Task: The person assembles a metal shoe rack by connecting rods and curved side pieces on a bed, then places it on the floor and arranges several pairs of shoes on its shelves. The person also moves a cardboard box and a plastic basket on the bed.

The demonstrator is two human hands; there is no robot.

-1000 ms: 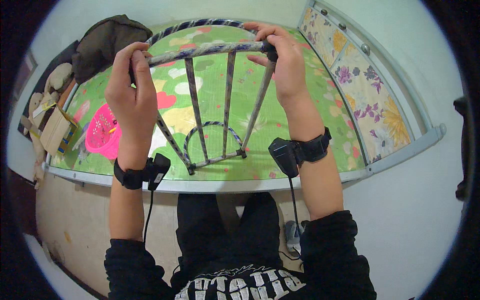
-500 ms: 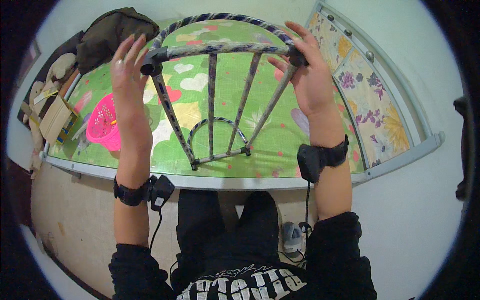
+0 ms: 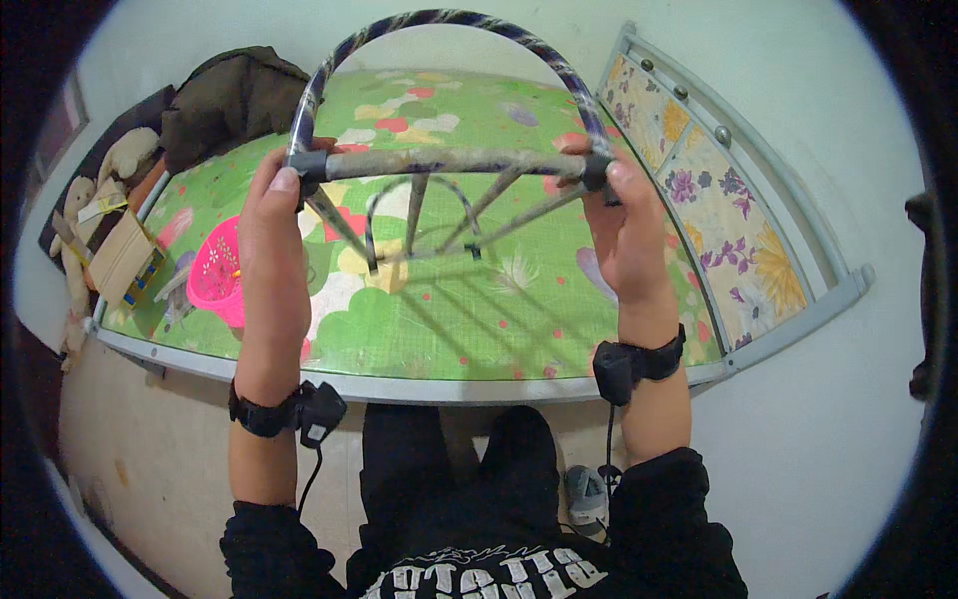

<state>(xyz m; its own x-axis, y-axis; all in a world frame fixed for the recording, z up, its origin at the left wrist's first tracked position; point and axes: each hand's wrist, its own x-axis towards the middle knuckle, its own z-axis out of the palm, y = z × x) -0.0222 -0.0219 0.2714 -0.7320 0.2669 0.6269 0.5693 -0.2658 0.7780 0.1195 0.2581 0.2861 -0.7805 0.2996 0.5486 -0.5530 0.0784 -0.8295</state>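
Head view: tube rack [image 3: 439, 162] held at both ends

Left hand [image 3: 269, 225] grips the left black joint [image 3: 308, 166], right hand [image 3: 631, 235] the right black joint [image 3: 596, 172]. Rack is over the green bed [image 3: 429, 344], near hoop [image 3: 439, 17] uppermost; can't tell if far end [image 3: 424, 258] touches. Pink basket [image 3: 214, 275] on bed, left side.

Near the front-left corner of the bed [image 3: 449, 390], the left forearm [image 3: 271, 329] hides part of the pink basket [image 3: 218, 298], contents too small to tell; the slanted bars [image 3: 414, 215] of the rack [image 3: 439, 162] are blurred
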